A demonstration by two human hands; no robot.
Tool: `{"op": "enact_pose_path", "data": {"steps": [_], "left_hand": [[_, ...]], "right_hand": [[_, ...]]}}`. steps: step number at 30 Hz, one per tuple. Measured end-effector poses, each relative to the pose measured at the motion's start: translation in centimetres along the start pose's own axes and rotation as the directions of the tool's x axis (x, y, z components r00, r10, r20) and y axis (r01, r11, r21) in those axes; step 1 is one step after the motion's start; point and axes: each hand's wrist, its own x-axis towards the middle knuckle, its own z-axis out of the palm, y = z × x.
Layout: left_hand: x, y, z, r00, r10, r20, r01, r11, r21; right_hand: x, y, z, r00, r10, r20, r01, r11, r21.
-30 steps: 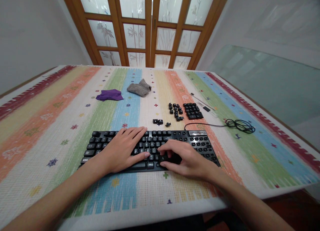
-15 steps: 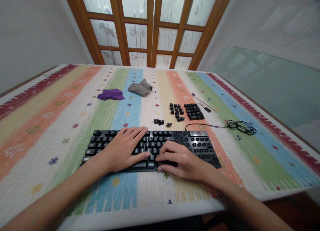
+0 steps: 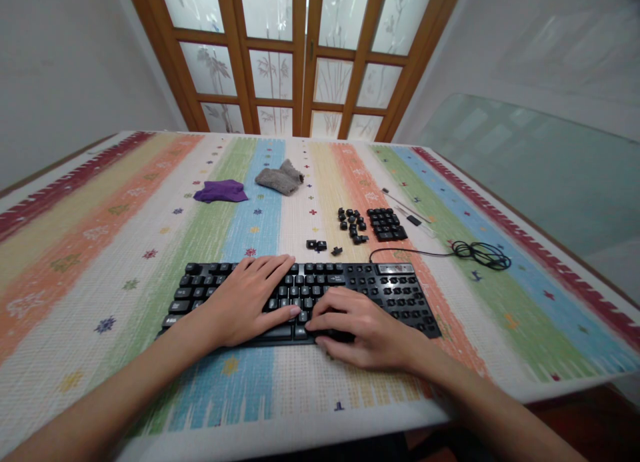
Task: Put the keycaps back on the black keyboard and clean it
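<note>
A black keyboard (image 3: 280,332) lies across the near part of the table; its right-hand section has no keycaps, and bare dark key mounts show there. My left hand (image 3: 240,309) rests flat on the keys left of the middle, fingers stretched out and thumb pointing right. Over the lower right keys, my right hand (image 3: 365,329) is bent, with the fingertips and thumb closing around a keycap in the bottom row. The fingers partly hide that keycap. Behind the keyboard lie two loose keycaps (image 3: 317,245) side by side and a single keycap (image 3: 337,251).
Farther back are a loose cluster of keycaps (image 3: 353,226) and a neat block of keycaps (image 3: 387,225). A coiled cable (image 3: 481,255) lies to the right, near a thin rod-like tool (image 3: 406,205). A purple cloth (image 3: 221,191) and a grey cloth (image 3: 281,179) lie beyond the keyboard.
My right hand's fingertips have shifted slightly left along the bottom row, and the thumb sits a little lower. My left hand stays put. The view has moved very slightly.
</note>
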Motion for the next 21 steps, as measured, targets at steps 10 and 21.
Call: {"op": "enact_pose_path", "data": {"steps": [10,21], "left_hand": [[0.00,0.02,0.06,1.000,-0.007,0.009,0.007,1.000,0.012],[-0.03,-0.03,0.12,1.000,-0.002,-0.008,0.002,1.000,0.003]], "right_hand": [[-0.02,0.07,0.00,1.000,-0.021,0.009,0.021,1.000,-0.004],[0.07,-0.01,-0.11,1.000,-0.014,0.014,0.015,0.999,-0.031]]}}
